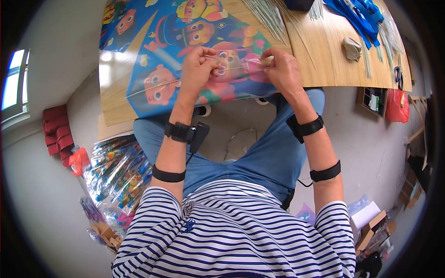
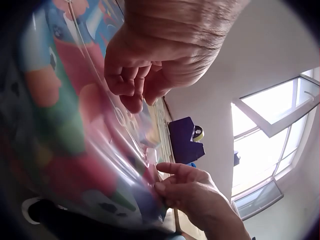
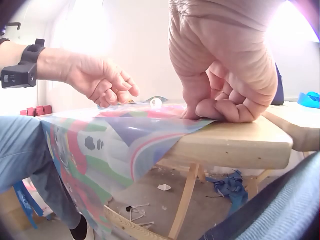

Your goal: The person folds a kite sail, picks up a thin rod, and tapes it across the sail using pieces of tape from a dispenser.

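Note:
A glossy printed plastic sheet (image 1: 160, 60) with cartoon dogs lies over the near table edge, its front part hanging down. A thin pale rod (image 1: 153, 87) runs across it toward both hands. My left hand (image 1: 197, 69) hovers over the sheet beside the rod, its fingers loosely curled and nothing visible between them. In the right wrist view that left hand (image 3: 102, 82) shows just above the sheet. My right hand (image 1: 285, 72) pinches the sheet near its right edge, fingertips low at the table edge; the left wrist view shows this right hand (image 2: 190, 192) from the side.
On the wooden table (image 1: 333, 72) lie several thin pale rods (image 1: 264, 18), blue ribbon (image 1: 357, 18), a crumpled pale cloth (image 1: 352, 48) and scissors (image 1: 398, 76). A dark blue box (image 2: 187, 140) stands at the back. Shiny wrapped packages (image 1: 116, 171) lie on the floor at left.

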Available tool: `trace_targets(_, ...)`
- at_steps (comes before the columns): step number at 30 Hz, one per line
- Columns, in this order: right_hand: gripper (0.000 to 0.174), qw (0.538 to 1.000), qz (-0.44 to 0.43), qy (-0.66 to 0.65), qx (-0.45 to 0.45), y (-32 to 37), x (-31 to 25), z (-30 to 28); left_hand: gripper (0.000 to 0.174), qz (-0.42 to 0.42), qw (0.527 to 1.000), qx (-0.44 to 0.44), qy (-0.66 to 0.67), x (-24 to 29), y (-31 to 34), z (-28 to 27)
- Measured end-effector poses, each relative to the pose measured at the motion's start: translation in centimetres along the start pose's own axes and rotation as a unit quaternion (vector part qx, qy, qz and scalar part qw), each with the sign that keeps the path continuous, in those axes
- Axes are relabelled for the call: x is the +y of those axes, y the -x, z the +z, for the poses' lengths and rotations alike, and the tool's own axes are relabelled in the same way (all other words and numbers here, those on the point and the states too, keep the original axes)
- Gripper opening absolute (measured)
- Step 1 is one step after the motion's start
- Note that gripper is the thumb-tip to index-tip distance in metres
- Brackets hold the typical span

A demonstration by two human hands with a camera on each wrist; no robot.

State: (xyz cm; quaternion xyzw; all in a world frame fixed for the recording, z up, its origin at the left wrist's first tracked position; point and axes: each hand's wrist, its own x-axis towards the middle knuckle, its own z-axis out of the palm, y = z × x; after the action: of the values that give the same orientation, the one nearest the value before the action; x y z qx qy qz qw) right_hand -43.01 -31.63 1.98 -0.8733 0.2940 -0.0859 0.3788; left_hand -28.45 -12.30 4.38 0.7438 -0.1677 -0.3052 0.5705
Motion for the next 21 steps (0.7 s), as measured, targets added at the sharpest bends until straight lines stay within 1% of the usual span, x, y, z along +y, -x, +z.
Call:
trace_targets(3, 0.021, 1.000, 0.012, 0.007, -0.001, 0.0, -0.1, 0.0, 0.021, -0.001, 0.999, -0.012, -0.035, 0.3, 0.1, 2.5)
trace_targets(6, 0.020, 1.000, 0.004, 0.019, 0.000, 0.1, -0.1, -0.1, 0.026, 0.085, 0.981, 0.007, -0.176, -1.0, -1.3, 4.4)
trace_targets(9, 0.019, 1.000, 0.006, 0.021, -0.008, 0.0, -0.1, -0.2, 0.034, 0.122, 0.985, -0.018, -0.120, -0.5, -1.4, 5.1)
trace_targets(12, 0.019, 1.000, -0.007, 0.006, 0.003, 0.0, 0.2, 0.1, 0.039, 0.123, 0.978, -0.054, -0.159, 0.9, -0.8, 5.4)
trace_targets(15, 0.020, 1.000, 0.002, 0.007, 0.000, 0.1, 0.0, -0.1, 0.040, 0.118, 0.985, -0.070, -0.100, 0.2, -1.2, 5.0)
trace_targets(18, 0.028, 0.998, -0.040, 0.002, 0.042, 0.0, 0.5, 0.5, 0.041, 0.070, 0.987, -0.095, -0.113, 0.8, -1.1, 4.4)
trace_targets(21, 0.020, 1.000, 0.003, 0.011, -0.006, 0.0, 0.0, -0.1, 0.041, 0.052, 0.987, -0.130, -0.083, 0.7, -1.7, 3.6)
